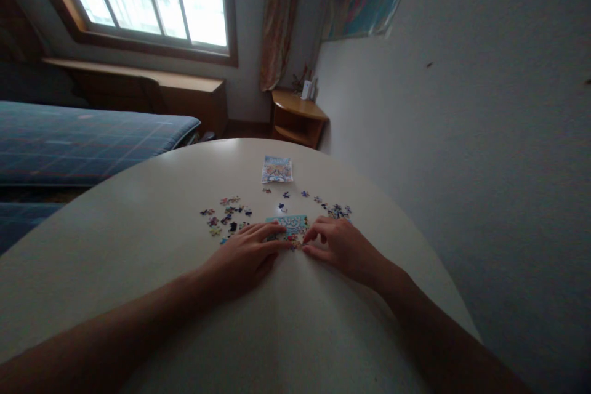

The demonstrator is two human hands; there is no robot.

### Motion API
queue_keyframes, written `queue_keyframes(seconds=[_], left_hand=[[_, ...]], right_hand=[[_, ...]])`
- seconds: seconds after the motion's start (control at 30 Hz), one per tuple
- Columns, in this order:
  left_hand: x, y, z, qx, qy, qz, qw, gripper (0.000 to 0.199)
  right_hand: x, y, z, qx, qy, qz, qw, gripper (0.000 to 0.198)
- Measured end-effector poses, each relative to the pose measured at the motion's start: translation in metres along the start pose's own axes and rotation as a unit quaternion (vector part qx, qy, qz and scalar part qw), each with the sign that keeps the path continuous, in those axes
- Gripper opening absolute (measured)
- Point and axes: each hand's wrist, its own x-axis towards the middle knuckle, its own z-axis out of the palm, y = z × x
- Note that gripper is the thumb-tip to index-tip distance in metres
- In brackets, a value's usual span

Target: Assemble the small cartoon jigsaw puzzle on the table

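Note:
A partly assembled jigsaw puzzle (290,221), mostly light blue with white patterning, lies flat on the white table (184,308). My left hand (253,249) rests over its left side, fingers stretched out and touching it, hiding part of the picture. At the lower right edge of the puzzle, my right hand (339,246) has thumb and forefinger pinched on a small puzzle piece (303,245), mostly covered by the fingertips. Loose puzzle pieces (226,219) are scattered to the left, and another cluster of pieces (339,212) sits just beyond the right hand.
A printed picture sheet or packet (277,170) lies farther back on the table, with a few single pieces in front of it. Beyond the round table edge stand a bed (83,141) and a wooden corner shelf (298,104). A wall (438,135) runs along the right.

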Motion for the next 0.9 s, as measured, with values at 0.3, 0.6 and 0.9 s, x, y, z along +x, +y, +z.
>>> queue_keyframes(seconds=[0.3,0.6,0.9], left_hand=[[0.000,0.000,0.000,-0.003,0.001,0.002,1.000,0.048],[0.000,0.001,-0.001,-0.009,0.005,0.001,1.000,0.047],[-0.001,-0.002,0.003,-0.003,0.008,0.003,1.000,0.047]], right_hand=[[-0.002,0.000,0.004,-0.005,0.023,-0.048,0.999,0.011],[-0.003,-0.007,-0.002,-0.065,0.007,-0.078,0.995,0.016],[-0.003,-0.015,0.002,-0.120,-0.009,-0.105,0.987,0.014]])
